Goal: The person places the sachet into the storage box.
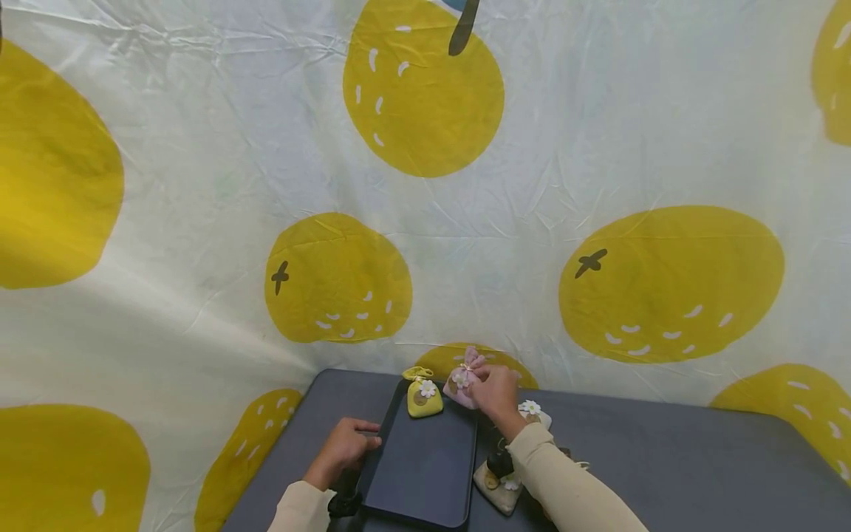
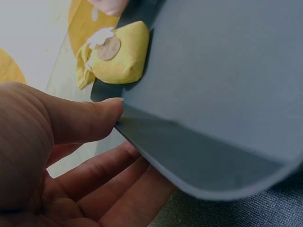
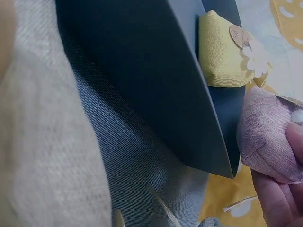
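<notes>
My right hand [image 1: 495,391] grips a pink drawstring pouch [image 1: 460,384] by its side, above the far right corner of a dark tray [image 1: 425,473]. In the right wrist view the thumb lies on the front of this pouch [image 3: 267,135] and fingers are under it. My left hand [image 1: 346,447] holds the tray's left edge; in the left wrist view the thumb [image 2: 90,118] is at the rim and the other fingers are against the outside. A yellow pouch [image 1: 424,399] with a white flower and a round tag sits at the tray's far left corner.
Right of the tray, partly behind my right forearm, lie a beige pouch [image 1: 499,491] and a white-flowered pouch [image 1: 534,415]. All stand on a dark grey table [image 1: 665,451]. A white cloth with yellow fruit prints [image 1: 505,222] hangs behind the table.
</notes>
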Available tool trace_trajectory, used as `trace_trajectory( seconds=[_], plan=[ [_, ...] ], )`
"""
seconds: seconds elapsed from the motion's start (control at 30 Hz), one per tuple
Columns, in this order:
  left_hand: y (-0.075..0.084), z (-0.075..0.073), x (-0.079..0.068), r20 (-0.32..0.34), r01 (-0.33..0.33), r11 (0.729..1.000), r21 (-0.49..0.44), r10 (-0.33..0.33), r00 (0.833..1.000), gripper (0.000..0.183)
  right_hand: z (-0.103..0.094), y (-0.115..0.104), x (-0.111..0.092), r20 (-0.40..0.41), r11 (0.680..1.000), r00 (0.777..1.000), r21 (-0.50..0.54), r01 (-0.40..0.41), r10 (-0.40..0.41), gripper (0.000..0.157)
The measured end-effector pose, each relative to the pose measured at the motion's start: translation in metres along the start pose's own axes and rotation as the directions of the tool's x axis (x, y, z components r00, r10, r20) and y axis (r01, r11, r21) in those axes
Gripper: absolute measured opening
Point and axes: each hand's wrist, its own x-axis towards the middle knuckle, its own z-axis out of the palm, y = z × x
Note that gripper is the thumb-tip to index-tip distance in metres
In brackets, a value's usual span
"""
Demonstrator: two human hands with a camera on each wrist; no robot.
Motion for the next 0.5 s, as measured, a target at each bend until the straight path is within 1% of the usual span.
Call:
trace_trajectory(
  seconds=[0.17, 0.33, 0.5],
  plan=[
    [0.0007, -0.0003, -0.0016, -0.003, -0.006, 1.000, 0.007, 0.006, 1.000, 0.035, 0.0022, 0.0009, -0.0017, -0.014, 1.000, 1.000, -0.004, -0.003, 0.003, 0.011],
    [-0.0002, -0.0006, -0.0017, -0.004, 0.005, 1.000, 0.018, -0.005, 1.000, 0.035, 0.0044, 0.0031, -0.0033, -0.023, 1.000, 1.000, -0.003, -0.014, 0.013, 0.012],
    [-0.0033, -0.0008, -0.0008, -0.003, -0.011, 1.000, 0.013, 0.011, 1.000, 0.035, 0.0064, 0.0051, -0.0040, -0.045, 1.000, 0.999, -0.013, 0.000, -0.001, 0.013]
  ],
)
